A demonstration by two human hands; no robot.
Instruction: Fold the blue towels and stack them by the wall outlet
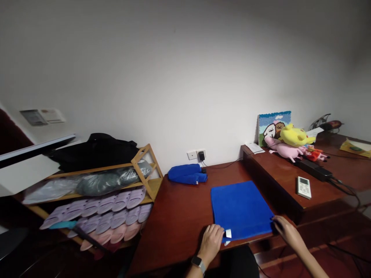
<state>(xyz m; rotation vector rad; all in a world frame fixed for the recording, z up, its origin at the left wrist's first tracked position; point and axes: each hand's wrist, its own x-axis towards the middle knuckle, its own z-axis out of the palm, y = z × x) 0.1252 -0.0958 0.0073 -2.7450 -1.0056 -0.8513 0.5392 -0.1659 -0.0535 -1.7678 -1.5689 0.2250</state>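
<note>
A blue cloth [240,208], folded into a flat square, lies on the reddish-brown table at its near edge. White label tags [228,233] stick out at its near left corner. Right beside those tags, my left hand [212,239] has its fingers curled and pressed together on the cloth's corner, with a watch on the wrist. My right hand [285,230] pinches the cloth's near right corner. The undersides of both hands are hidden.
Rolled blue cloth bundles [187,174] lie at the back, below a wall socket with a black plug [201,155]. On the raised right desk are plush toys [295,141], a white remote [303,187] and a black power adapter [314,170]. A shoe rack [149,173] stands left.
</note>
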